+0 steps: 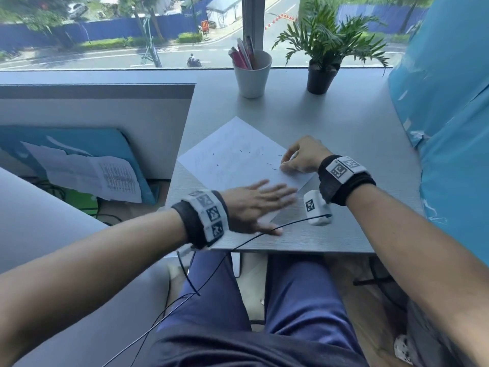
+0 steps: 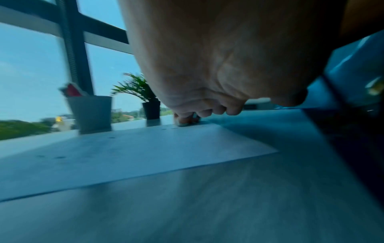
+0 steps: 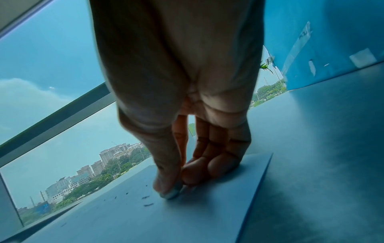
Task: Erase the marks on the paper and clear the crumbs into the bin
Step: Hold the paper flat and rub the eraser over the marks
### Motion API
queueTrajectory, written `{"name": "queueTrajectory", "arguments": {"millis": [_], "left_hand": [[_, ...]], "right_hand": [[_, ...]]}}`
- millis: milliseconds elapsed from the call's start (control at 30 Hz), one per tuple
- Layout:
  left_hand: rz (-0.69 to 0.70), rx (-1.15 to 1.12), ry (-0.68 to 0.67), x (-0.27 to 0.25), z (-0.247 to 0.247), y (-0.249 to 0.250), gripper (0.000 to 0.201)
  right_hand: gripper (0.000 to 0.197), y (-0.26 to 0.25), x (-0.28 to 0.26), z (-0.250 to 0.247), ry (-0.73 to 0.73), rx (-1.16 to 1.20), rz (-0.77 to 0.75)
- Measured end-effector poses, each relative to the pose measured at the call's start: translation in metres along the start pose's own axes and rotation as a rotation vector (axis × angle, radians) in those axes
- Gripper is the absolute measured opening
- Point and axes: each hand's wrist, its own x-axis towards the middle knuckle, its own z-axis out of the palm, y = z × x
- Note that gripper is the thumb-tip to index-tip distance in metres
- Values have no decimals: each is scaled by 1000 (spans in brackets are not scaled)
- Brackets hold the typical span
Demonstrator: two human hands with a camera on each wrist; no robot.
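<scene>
Paper point(image 1: 238, 157) flat on grey table point(image 1: 344, 133), dotted with dark eraser crumbs point(image 1: 268, 163). Left hand point(image 1: 254, 207) spread flat, grip released, pressing near paper corner. Right hand point(image 1: 301, 157) at right paper edge, grip pinching eraser point(image 3: 171, 194) against sheet.

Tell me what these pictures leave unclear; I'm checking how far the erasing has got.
- Eraser: mostly hidden by the right hand's pinching fingers in the head and right wrist views.
- Remaining marks on the paper: too faint to read in the head view.
- Paper's near corner: covered by the flat left hand, which is motion-blurred.
- Bin: not in any view.
- Crumbs: too small to count.
</scene>
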Motion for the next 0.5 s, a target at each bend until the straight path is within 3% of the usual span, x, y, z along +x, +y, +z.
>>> {"name": "queueTrajectory", "arguments": {"millis": [133,233,300,433,500], "left_hand": [[101,-49,-29,20,10,3,74],[57,-65,8,12,8,-26,70],[-92,-84,7,6,4,-48,69],[-598,-142,37,4,-11,-85,85],[-598,-100,83,7,-14,-83,94]], "right_hand": [[14,-2,2,-4,-28,0,5],[11,-1,3,-4,-31,1,7],[10,-2,4,-4,-47,0,7],[9,-4,5,-5,-69,-9,21],[9,-4,5,-5,-62,-16,14]]}}
